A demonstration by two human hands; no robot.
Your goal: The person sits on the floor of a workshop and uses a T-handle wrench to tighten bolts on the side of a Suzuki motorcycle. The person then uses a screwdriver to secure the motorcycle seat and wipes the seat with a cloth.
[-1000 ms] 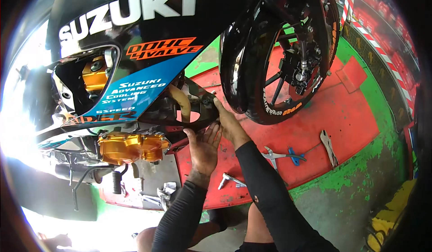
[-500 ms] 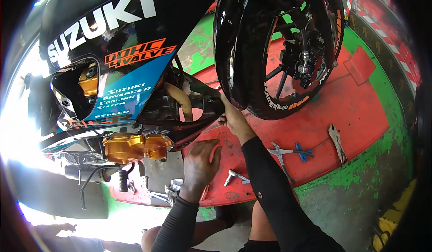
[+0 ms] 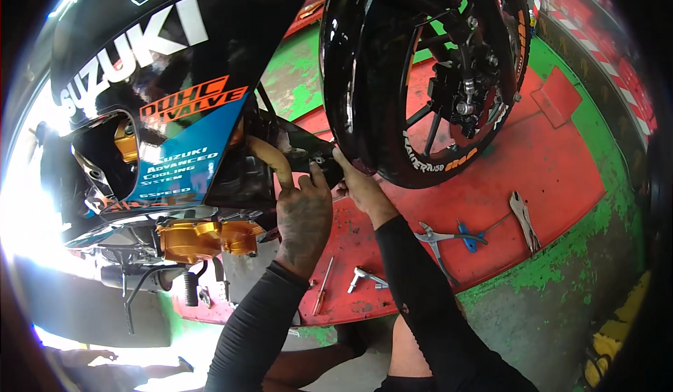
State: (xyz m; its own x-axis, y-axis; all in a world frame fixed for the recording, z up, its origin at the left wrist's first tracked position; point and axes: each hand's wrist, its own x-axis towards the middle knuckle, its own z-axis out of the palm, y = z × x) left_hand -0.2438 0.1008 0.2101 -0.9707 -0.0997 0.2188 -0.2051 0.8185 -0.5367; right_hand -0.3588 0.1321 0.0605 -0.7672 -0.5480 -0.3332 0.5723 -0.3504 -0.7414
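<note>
black fairing panel at both hands, near the front tyre

Chipped green floor; red-and-white striped border; white glare leftward

The head view looked steeply down and forward from the person's head, through the left of two side-by-side fisheye lenses, with the left hand and right hand near its middle and the sleeved forearms entering from the lower edge. It faced the side of the motorcycle from close by, the front wheel right of centre, and straight edges bent toward the dark rim.
</note>
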